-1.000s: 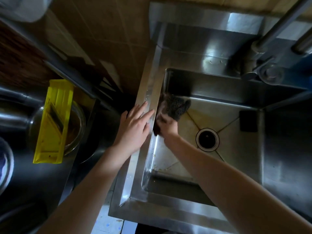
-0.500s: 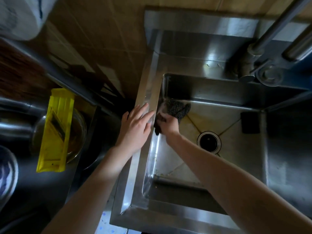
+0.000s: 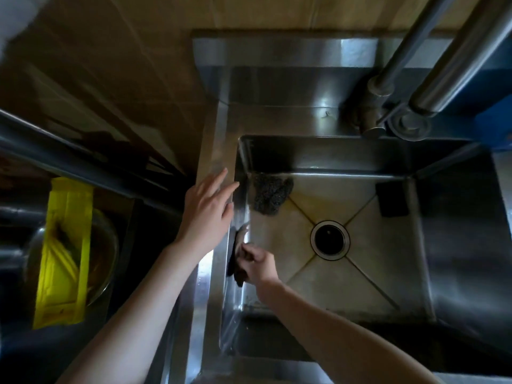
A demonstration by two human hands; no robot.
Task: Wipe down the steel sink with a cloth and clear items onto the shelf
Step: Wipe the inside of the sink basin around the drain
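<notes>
My right hand is inside the steel sink, shut on a dark cloth pressed against the sink's left inner wall. My left hand lies flat and open on the sink's left rim, fingers spread. A dark steel-wool scourer lies loose in the basin's far left corner. A black sponge leans at the far right of the basin floor. The round drain sits in the middle.
A faucet base and steel pipes rise at the back right of the sink. To the left, a yellow plastic slicer rests across a glass bowl on a dark counter. Tiled wall lies behind.
My right hand has come back toward me along the left wall with the cloth, leaving the scourer in the far corner. The view has shifted downward; my left hand stays on the rim.
</notes>
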